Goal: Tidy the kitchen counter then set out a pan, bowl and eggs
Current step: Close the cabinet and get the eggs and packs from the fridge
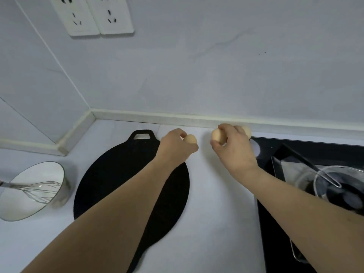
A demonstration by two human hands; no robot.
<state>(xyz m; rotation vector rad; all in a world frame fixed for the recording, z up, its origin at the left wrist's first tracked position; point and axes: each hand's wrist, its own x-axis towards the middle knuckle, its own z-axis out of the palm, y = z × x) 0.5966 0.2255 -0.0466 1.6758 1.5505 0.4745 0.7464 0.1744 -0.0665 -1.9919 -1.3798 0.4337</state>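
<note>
A: Black is the pan (126, 186), flat and round, lying on the white counter (220, 213) with its loop handle toward the back wall.

B: Any writing on it? Any brand?

A: None that can be read, not on the pan, not on the two sockets (92, 14) up on the wall.

B: Count the eggs for me.

A: Three in view. The left hand (175, 146) curls its fingers round one egg (190, 138), just past the pan's far right edge. The right hand (232, 146) pinches a second egg (217, 135) at its fingertips, low over the counter. A third egg (246, 131) shows behind that hand, up against the backsplash; whether the hand grips it too or it lies there, I cannot tell.

B: And the bowl?

A: One bowl (59, 186), white inside, at the left, well apart from the hands, near the pan. One wire whisk (37, 189) rests in it, handle leaning out over the left rim.

B: Right side?

A: One black hob (275, 146), beside the right forearm. On it stands a glass pot (338, 186) with a thin metal handle.
</note>
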